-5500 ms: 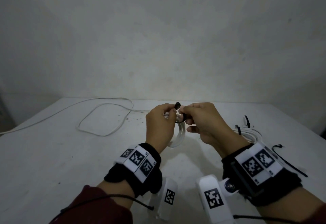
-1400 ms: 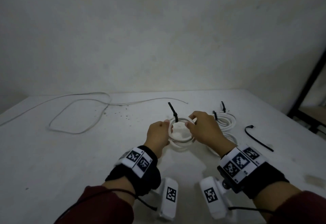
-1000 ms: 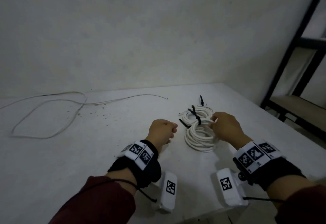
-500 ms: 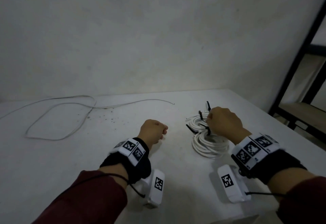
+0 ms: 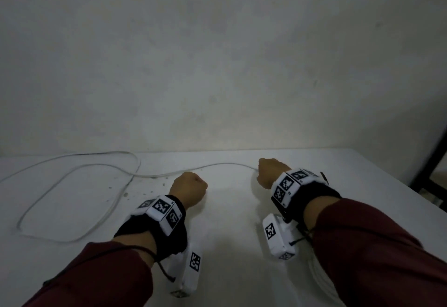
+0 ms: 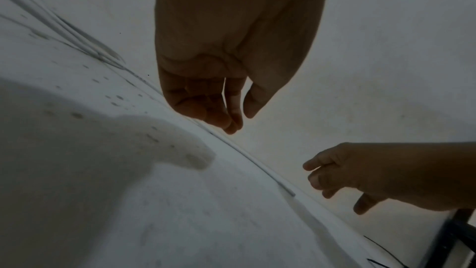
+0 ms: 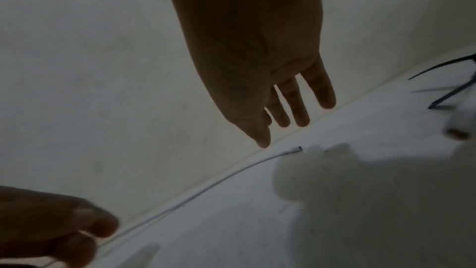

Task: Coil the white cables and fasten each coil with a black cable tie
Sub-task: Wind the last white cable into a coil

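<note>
A loose white cable (image 5: 79,200) lies in a wide loop on the left of the white table (image 5: 229,234). Its free end (image 5: 252,168) stops just in front of my right hand (image 5: 268,172). In the right wrist view the right hand (image 7: 285,129) hovers with straight fingers just above that cable end (image 7: 298,148) and holds nothing. My left hand (image 5: 189,190) hangs over the table middle, its fingers (image 6: 231,125) loosely curled and empty. Tied white coils (image 5: 319,280) show partly under my right forearm. Black cable ties (image 7: 443,72) lie to the right.
A bare wall (image 5: 217,64) rises right behind the table's far edge. A black shelf frame (image 5: 435,161) stands past the table's right edge. Dark specks (image 5: 116,185) dot the table beside the cable loop.
My right hand has let go of the tied coil beside the other coils and has moved left to the loose cable's end. The left hand stays empty. The view has swung back left.
</note>
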